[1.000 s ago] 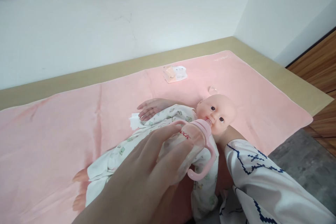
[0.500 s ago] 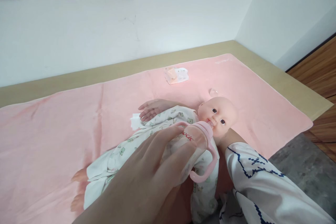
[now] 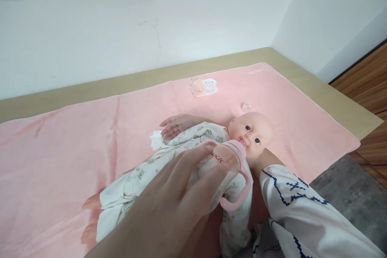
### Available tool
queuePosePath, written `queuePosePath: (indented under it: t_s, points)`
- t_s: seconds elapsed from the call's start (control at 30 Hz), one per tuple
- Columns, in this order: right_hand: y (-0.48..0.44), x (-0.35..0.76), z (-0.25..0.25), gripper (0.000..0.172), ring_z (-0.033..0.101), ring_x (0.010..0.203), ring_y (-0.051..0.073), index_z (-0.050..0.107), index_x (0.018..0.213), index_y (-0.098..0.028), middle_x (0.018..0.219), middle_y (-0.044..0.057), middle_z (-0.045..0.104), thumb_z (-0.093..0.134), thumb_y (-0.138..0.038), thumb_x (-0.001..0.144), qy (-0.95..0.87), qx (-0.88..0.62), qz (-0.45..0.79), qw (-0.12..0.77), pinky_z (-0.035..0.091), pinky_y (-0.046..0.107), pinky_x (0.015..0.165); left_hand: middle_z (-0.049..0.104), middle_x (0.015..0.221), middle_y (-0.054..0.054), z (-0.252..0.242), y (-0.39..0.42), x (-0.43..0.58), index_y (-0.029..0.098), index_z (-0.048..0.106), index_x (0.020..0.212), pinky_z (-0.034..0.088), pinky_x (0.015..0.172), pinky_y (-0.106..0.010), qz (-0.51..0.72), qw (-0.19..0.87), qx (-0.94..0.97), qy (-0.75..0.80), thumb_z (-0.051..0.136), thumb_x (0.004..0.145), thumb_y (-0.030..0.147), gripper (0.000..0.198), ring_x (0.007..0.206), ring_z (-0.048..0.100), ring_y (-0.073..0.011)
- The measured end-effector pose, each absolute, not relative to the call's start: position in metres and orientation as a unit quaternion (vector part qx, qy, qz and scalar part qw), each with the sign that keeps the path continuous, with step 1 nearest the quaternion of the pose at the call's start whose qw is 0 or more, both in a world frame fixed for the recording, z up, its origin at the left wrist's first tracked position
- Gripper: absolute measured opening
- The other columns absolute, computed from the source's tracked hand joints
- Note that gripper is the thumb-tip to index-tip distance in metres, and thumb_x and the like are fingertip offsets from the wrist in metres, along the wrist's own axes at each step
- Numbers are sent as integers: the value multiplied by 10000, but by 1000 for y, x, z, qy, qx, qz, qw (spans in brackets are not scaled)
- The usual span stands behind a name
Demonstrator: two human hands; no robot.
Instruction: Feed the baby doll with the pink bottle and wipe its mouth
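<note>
The left hand wraps its fingers around the pink bottle, tilting the teat to the doll's mouth, while the right hand, its grip hidden, props the head.

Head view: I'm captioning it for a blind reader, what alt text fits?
A left hand holds a pink baby bottle with its teat at the mouth of a baby doll lying on a pink blanket. A patterned right sleeve reaches under the doll's head; a small packet lies beyond.
</note>
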State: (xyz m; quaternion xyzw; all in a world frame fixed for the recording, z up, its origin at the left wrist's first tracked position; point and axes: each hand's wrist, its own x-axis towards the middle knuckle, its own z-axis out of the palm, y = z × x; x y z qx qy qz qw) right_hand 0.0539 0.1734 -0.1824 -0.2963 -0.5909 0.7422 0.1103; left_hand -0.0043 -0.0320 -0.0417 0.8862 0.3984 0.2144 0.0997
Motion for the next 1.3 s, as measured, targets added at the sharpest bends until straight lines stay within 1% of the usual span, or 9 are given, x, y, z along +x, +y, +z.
queuePosePath:
  t_s: [0.1, 0.33, 0.47, 0.6, 0.73, 0.97, 1.03, 1.17, 1.3]
  points:
    - [178, 51, -194, 480, 709, 832, 97, 402, 1371, -124, 873, 16, 695, 460, -184, 898, -490, -224, 840, 64, 577, 270, 824, 505, 1322, -69, -40, -31, -3, 222, 480, 1222, 503, 1007, -314, 219, 101, 884, 400, 409, 930, 36, 354, 1190, 554, -181]
    - [182, 50, -199, 371, 708, 835, 117, 490, 1226, -155, 901, 39, 682, 509, -201, 858, -483, -226, 843, 70, 571, 300, 849, 477, 1341, -80, -40, -32, -4, 225, 455, 1247, 481, 1050, -331, 209, 103, 888, 396, 405, 911, 16, 399, 1219, 516, -178]
    - [181, 50, -195, 339, 702, 830, 106, 470, 1222, -157, 891, 29, 676, 492, -187, 885, -481, -237, 842, 61, 571, 272, 837, 475, 1340, -84, -40, -32, -4, 221, 451, 1243, 495, 1035, -321, 206, 103, 890, 395, 406, 923, 40, 371, 1199, 523, -177]
    - [182, 50, -199, 347, 703, 847, 108, 468, 1234, -158, 907, 26, 677, 490, -205, 890, -483, -227, 843, 65, 570, 284, 859, 486, 1340, -84, -42, -32, -4, 229, 473, 1246, 493, 1037, -359, 215, 104, 885, 399, 420, 928, 51, 368, 1190, 547, -200]
    - [184, 50, -205, 436, 707, 871, 110, 443, 1284, -140, 948, 25, 677, 515, -230, 863, -491, -205, 844, 66, 565, 301, 874, 461, 1368, -78, -43, -33, -5, 222, 444, 1358, 434, 1084, -358, 215, 109, 885, 399, 394, 916, -2, 498, 1261, 501, -201]
    - [183, 49, -203, 576, 708, 837, 99, 358, 1372, -74, 909, 16, 665, 480, -240, 834, -485, -215, 845, 70, 554, 290, 858, 395, 1389, -63, -42, -32, -5, 183, 456, 1297, 314, 1153, -301, 210, 109, 891, 387, 393, 930, -23, 426, 1334, 393, -156]
    - [184, 49, -203, 520, 709, 841, 109, 394, 1333, -96, 919, 25, 667, 488, -224, 839, -480, -214, 848, 66, 569, 284, 836, 393, 1385, -62, -42, -31, -5, 180, 460, 1270, 305, 1158, -296, 209, 107, 893, 383, 398, 938, -12, 389, 1334, 391, -152]
    - [187, 48, -205, 266, 714, 838, 155, 495, 1137, -165, 947, 67, 675, 512, -175, 872, -459, -215, 860, 63, 604, 281, 763, 390, 1383, -59, -42, -31, -5, 184, 457, 1253, 305, 1151, -284, 196, 106, 894, 389, 387, 950, 11, 356, 1321, 392, -147]
    - [187, 48, -204, 233, 712, 835, 156, 493, 1132, -165, 952, 69, 669, 485, -154, 899, -459, -227, 857, 56, 603, 279, 758, 397, 1381, -66, -42, -32, -5, 186, 457, 1245, 324, 1141, -299, 196, 98, 895, 389, 394, 937, -5, 368, 1304, 411, -153]
